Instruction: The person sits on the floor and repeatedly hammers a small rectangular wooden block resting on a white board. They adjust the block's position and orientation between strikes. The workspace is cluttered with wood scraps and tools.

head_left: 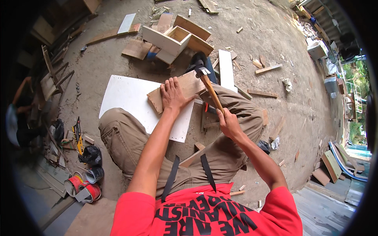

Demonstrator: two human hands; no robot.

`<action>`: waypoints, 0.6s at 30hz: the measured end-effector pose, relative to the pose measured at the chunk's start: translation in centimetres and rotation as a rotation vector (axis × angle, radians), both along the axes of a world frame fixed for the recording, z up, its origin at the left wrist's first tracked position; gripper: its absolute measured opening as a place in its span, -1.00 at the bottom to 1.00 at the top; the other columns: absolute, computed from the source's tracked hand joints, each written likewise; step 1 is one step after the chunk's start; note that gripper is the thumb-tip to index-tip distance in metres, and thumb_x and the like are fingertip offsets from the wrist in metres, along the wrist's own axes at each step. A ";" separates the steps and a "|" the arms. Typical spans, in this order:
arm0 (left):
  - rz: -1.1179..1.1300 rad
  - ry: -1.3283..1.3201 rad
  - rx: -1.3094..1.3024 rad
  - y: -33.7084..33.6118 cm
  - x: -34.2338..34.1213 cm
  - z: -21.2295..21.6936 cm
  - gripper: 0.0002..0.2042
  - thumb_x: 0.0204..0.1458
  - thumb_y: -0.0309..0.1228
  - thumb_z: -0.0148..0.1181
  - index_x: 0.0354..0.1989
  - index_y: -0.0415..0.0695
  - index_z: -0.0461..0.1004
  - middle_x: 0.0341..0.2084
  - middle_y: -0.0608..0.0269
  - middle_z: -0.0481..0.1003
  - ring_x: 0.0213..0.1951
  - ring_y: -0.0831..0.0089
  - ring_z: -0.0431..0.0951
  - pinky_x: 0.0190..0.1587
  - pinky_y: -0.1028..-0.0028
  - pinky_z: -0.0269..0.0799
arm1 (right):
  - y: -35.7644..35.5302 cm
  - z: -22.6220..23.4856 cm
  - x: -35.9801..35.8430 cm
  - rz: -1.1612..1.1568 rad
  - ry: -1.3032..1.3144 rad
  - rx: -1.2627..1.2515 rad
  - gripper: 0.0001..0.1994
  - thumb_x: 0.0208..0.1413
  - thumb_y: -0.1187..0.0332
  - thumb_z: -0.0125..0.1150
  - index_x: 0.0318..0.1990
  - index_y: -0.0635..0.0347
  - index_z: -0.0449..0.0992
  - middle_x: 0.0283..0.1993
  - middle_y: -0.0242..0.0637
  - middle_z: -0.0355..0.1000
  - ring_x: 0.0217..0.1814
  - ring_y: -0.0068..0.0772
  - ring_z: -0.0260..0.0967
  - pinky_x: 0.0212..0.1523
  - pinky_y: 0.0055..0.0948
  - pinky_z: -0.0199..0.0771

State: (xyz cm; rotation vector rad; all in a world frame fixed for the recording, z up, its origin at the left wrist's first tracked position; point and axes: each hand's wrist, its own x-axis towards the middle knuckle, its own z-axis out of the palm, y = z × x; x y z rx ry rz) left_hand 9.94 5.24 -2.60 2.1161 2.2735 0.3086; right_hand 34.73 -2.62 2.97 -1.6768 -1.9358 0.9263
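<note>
Left hand (172, 96) lay flat, fingers spread, pressing a bare wooden board (178, 91) down on the right edge of a white panel (132, 103) spread on the dirt ground (252, 35). Board pale brown, rectangular, tilted, near end rough. Right hand (227, 122) was clamped round the wooden handle of a claw hammer (209, 86), steel head at the board's far corner. White plywood box (171, 39) lay beyond.
</note>
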 end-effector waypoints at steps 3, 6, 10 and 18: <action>0.004 0.015 0.031 -0.2 -0.4 -0.5 0.26 -0.33 0.63 0.08 0.32 -0.32 0.07 0.19 0.00 0.22 0.23 0.10 0.19 0.30 -0.02 0.03 | -0.5 0.8 -2.4 -0.091 0.162 0.053 -0.70 0.43 0.18 -0.02 -0.19 0.30 0.38 -0.62 -0.08 0.32 -0.62 -0.20 0.36 -0.54 -0.21 0.29; -0.002 0.025 0.009 -0.3 -0.3 -0.4 0.27 -0.34 0.64 0.08 0.31 -0.32 0.08 0.18 0.00 0.24 0.23 0.10 0.20 0.30 -0.03 0.03 | -2.0 0.0 -3.3 -0.175 0.248 0.164 -0.67 0.44 0.18 -0.03 -0.27 0.29 0.34 -0.64 -0.10 0.20 -0.64 -0.28 0.26 -0.55 -0.24 0.23; 0.000 0.014 0.006 0.0 -0.2 -0.5 0.28 -0.37 0.65 0.09 0.30 -0.32 0.10 0.18 -0.01 0.24 0.24 0.09 0.20 0.30 -0.04 0.03 | -3.4 -2.5 -3.0 -0.168 0.068 0.020 -0.66 0.44 0.16 -0.04 -0.29 0.26 0.37 -0.66 -0.16 0.24 -0.63 -0.29 0.27 -0.54 -0.26 0.26; -0.041 -0.272 -0.094 0.7 -1.9 3.3 0.26 -0.28 0.61 0.10 0.34 -0.37 0.11 0.23 -0.14 0.24 0.31 0.02 0.19 0.35 0.00 0.00 | -3.6 0.9 -2.7 -0.336 0.318 0.188 -0.63 0.42 0.09 0.01 -0.21 0.28 0.45 -0.60 -0.26 0.32 -0.56 -0.48 0.32 -0.53 -0.33 0.28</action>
